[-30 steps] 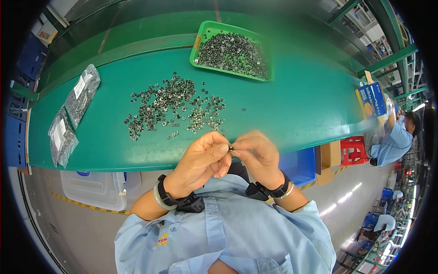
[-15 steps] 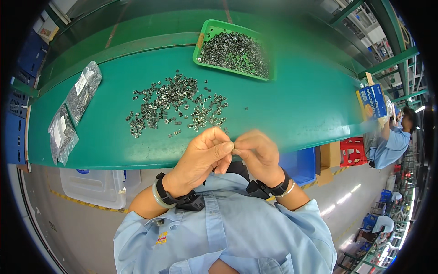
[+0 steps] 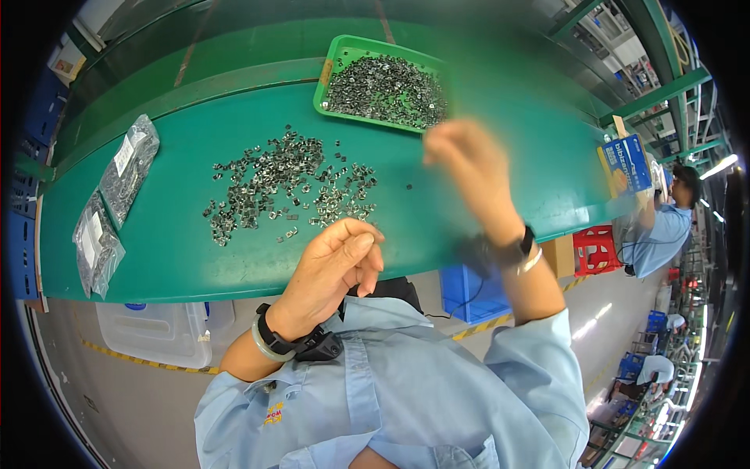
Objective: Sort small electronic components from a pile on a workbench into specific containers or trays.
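Note:
Near the front edge of the table, my left hand is closed, thumb pressed to the curled index finger. Whatever it pinches is hidden or too small to make out. My right hand is raised over the table by the near right corner of the green tray, its fingers smeared by motion. Many small metal-and-black parts fill that tray. Just beyond my left hand lies a loose pile of similar dark parts, with a shinier cluster at its right side.
Two clear plastic bags, one farther and one nearer, lie at the table's left. A blue box stands at the right end, near another person. Below the table are a clear bin, a blue crate and a red stool.
My right hand has parted from my left and swung forward and right, toward the tray. My left hand stays near the table edge, still closed. The whole view has shifted slightly.

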Motion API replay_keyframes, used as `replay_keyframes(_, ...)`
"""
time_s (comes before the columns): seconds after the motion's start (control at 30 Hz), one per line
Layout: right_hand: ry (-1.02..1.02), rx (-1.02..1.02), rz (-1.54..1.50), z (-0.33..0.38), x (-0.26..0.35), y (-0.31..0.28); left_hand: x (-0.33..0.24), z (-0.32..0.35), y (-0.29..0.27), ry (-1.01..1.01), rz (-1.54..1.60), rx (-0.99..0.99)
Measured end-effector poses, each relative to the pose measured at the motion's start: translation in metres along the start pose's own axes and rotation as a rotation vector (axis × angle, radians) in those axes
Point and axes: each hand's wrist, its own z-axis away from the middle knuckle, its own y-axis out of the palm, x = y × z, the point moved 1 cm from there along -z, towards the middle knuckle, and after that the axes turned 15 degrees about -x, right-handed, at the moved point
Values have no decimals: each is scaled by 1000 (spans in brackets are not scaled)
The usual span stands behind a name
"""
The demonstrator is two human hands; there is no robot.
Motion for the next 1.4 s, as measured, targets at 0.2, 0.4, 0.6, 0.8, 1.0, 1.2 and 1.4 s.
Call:
replay_keyframes(0.2,-254,-45,216,-48,-21,-7,1,-4,-4,-33,29,36)
replay_keyframes(0.4,-279,302,435,-1,-43,-15,-1,-7,-7,-87,54,110)
replay_keyframes(0.6,-420,329,492,9,-43,-8,1,-6,-5,-66,22,69)
replay_keyframes(0.8,-513,323,361,29,-9,0,-1,-4,6,-45,-50,-42)
replay_keyframes(1.0,-576,325,318,51,16,6,1,-6,9,22,-77,-74)
replay_keyframes(1.2,-535,264,194,64,12,9,-1,-2,7,-12,-39,-53)
replay_keyframes(1.4,-382,197,46,77,10,8,0,2,8,-18,-11,-30)
